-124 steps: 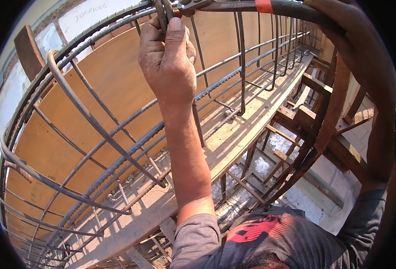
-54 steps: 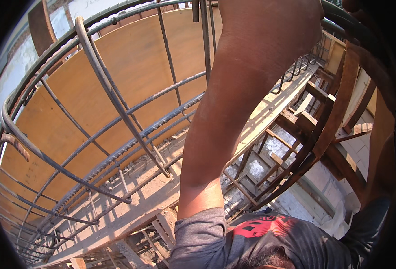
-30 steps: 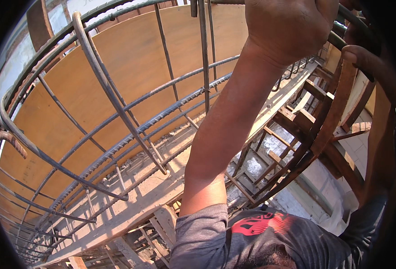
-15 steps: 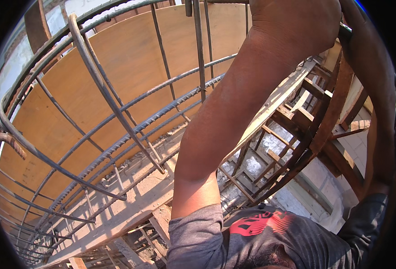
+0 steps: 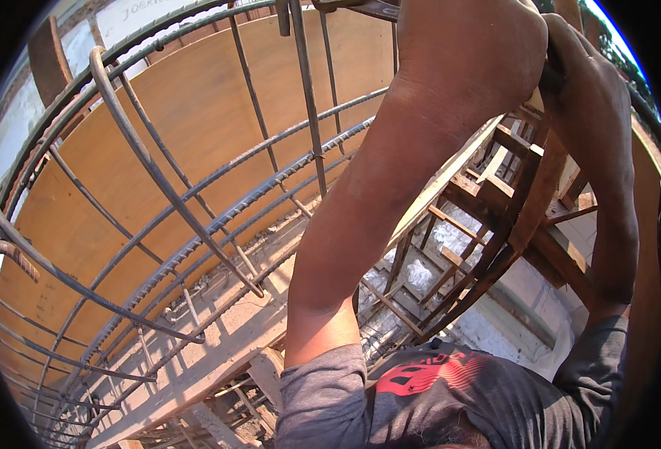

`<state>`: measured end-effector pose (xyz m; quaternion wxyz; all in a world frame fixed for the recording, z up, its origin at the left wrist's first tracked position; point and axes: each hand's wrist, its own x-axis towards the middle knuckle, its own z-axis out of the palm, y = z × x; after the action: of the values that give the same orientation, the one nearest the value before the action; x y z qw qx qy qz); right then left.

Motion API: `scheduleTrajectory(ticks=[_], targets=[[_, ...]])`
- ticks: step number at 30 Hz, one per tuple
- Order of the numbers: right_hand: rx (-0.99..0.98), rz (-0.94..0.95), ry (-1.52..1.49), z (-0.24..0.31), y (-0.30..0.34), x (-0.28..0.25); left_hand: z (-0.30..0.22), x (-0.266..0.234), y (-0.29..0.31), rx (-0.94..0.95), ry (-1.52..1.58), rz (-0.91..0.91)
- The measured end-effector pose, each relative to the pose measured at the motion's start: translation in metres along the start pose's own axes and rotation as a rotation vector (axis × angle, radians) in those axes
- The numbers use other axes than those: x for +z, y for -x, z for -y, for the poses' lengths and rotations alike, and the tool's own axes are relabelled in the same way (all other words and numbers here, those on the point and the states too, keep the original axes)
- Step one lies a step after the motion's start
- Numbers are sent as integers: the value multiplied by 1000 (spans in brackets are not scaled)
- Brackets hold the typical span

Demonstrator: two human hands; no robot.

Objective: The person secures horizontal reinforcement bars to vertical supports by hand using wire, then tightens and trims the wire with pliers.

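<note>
My left hand [image 5: 473, 45] reaches up to the top edge, its forearm crossing the middle of the view. Its fingers are hidden behind the back of the hand and cut off by the edge. Close by on its right, my right hand [image 5: 589, 86] is closed round a dark steel bar [image 5: 553, 78], fingertips near the left hand. To the left of my left hand, a dark metal piece [image 5: 360, 7] shows at the top edge; its kind is unclear. A cage of bent reinforcing bars [image 5: 173, 191] curves across the left side.
A curved plywood panel [image 5: 196, 112] stands behind the bars. Below runs a dusty timber ledge [image 5: 218, 337] with bar ends over it. Dark timber framing [image 5: 521, 187] fills the right, above a lower level. A pale board [image 5: 439, 187] passes beneath my left forearm.
The view has shifted slightly, so the bars sit a little further left. My right hand has come lower and left, and more of it shows. More of the dark metal piece shows.
</note>
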<state>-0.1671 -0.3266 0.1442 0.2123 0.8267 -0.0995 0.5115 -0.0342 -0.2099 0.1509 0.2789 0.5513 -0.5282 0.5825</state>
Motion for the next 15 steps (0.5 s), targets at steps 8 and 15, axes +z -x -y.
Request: scheduleTrajectory(ticks=[8,15], targets=[[350,444,-794,16,110,63,-66,51,110,-36,26,190],[704,856,-1502,35,227,157,-86,77,220,-107,30,760]])
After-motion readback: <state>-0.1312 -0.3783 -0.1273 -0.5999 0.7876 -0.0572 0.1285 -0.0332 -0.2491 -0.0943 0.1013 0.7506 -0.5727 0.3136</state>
